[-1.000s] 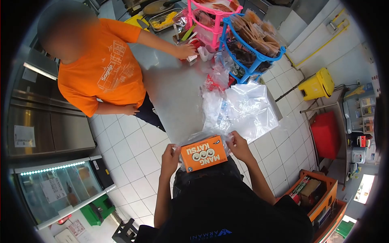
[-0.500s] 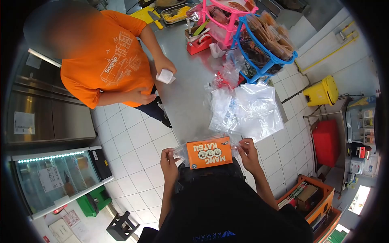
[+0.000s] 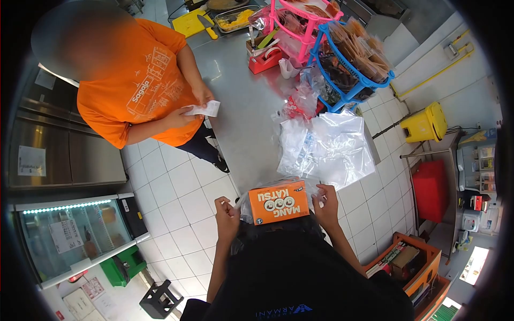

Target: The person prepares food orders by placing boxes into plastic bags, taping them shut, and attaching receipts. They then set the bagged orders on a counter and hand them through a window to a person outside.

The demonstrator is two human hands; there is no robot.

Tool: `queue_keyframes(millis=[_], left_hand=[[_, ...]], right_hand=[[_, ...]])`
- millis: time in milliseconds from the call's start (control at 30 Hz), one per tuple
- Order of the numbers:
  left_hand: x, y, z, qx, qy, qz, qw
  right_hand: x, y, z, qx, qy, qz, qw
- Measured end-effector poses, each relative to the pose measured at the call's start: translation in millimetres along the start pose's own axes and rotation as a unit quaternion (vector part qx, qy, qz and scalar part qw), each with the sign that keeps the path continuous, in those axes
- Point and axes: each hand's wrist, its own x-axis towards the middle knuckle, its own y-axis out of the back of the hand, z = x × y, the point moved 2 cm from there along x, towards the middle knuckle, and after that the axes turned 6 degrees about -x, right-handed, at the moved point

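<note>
An orange box printed "MANG KATSU" sits inside a clear plastic bag at the near edge of the steel counter. My left hand grips the bag's left side. On the box's right, my right hand pinches the bag's other side. A heap of clear plastic bags lies on the counter just beyond the box.
A person in an orange shirt stands at the counter's left, both hands on a white slip of paper. Pink rack, blue rack and a red tape dispenser stand at the far end. A yellow bin is on the floor.
The other person drew a hand back from the counter with a white slip and now holds it in both hands. My hands shifted slightly on the bag around the box.
</note>
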Motion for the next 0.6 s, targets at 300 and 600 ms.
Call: queue_keyframes(millis=[300, 600], left_hand=[[-36.8, -6.3, -0.4, 0.228, -0.167, -0.046, 0.958], [-24.9, -0.6, 0.6, 0.277, 0.006, -0.28, 0.919]], right_hand=[[-18.1, 2.1, -17.0, -0.17, -0.013, -0.013, 0.985], [-28.3, 7.5, -13.0, -0.284, 0.054, -0.123, 0.949]])
